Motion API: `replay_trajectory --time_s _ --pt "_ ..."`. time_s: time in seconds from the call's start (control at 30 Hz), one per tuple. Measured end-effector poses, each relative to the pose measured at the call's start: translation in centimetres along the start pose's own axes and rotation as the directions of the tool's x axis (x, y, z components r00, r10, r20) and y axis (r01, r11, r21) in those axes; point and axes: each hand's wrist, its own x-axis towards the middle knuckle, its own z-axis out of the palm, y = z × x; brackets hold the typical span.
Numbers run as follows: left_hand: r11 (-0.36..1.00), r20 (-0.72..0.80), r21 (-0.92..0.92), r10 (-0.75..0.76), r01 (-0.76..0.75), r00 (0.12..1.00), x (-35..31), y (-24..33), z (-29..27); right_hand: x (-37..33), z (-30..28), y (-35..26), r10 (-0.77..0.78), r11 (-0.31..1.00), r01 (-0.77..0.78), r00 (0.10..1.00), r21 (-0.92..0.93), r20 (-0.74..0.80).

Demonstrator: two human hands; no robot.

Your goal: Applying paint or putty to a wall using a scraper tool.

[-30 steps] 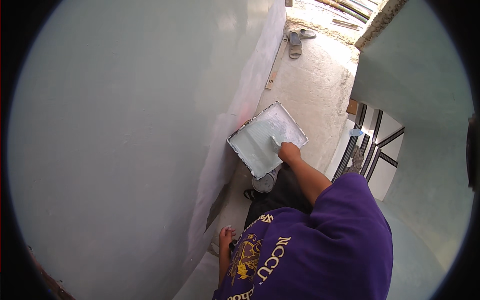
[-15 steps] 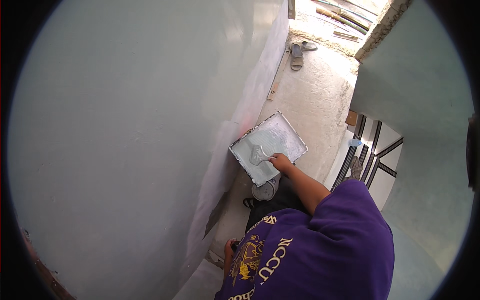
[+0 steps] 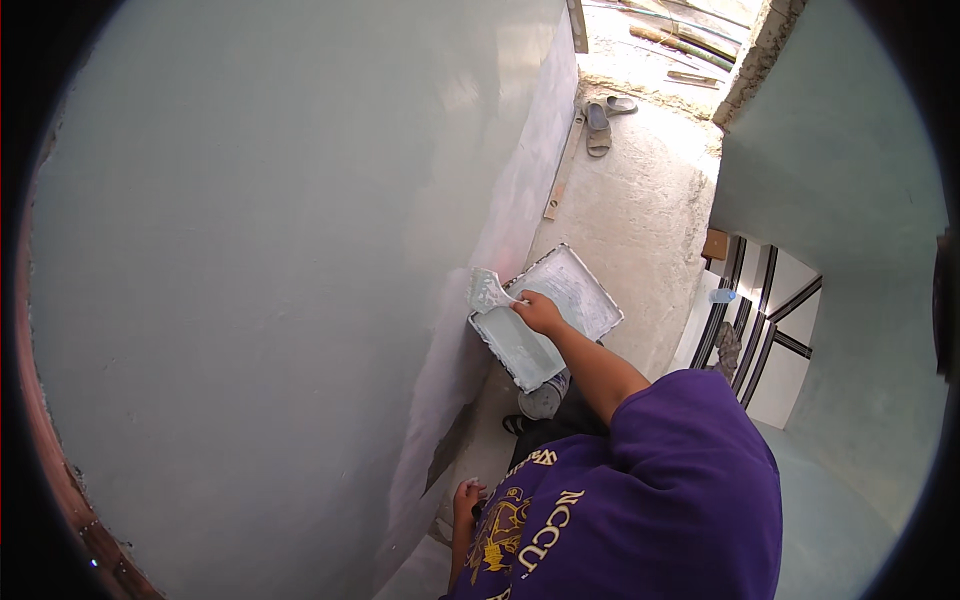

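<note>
My right hand (image 3: 540, 314) is closed round the handle of a wide, paint-coated brush (image 3: 487, 290). The brush head is held up at the wall-side edge of a paint tray (image 3: 597, 280), close to the wall. Pale grey-green paint (image 3: 520, 350) fills the tray's near, deeper end, while its far end is smeared whitish. Under the near corner stands a paint can (image 3: 541, 402), partly covered by the tray. Low beside my purple shirt is my left hand (image 3: 468, 494), its fingers loosely bent and apart, with pale smears on the fingertips. Nothing shows in its grip; the shirt hides part of it.
A grey-green wall (image 3: 260, 270) with a whitish lower band rises on the left. Sandals (image 3: 598, 130) and a wooden strip (image 3: 560, 185) lie on the concrete floor (image 3: 640, 190). Off its right edge are striped white tiles (image 3: 785, 385) and a plastic bottle (image 3: 722, 296).
My right hand has lifted the brush from over the tray's paint and moved it left towards the wall. The view has shifted slightly. My left hand stays low by my side.
</note>
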Motion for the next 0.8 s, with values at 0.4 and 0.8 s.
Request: replay_trajectory --time_s 0.4,0.8 --pt "0.996 0.012 0.029 0.085 -0.086 0.996 -0.9 -5.2 -2.3 -2.0 2.1 -1.4 -0.046 0.994 0.049 0.998 0.102 -0.035" --pt "0.999 -0.029 0.027 -0.032 0.033 0.999 -2.8 -2.1 -1.8 -2.7 4.8 -3.7 -0.028 0.988 0.031 0.999 0.153 -0.026"
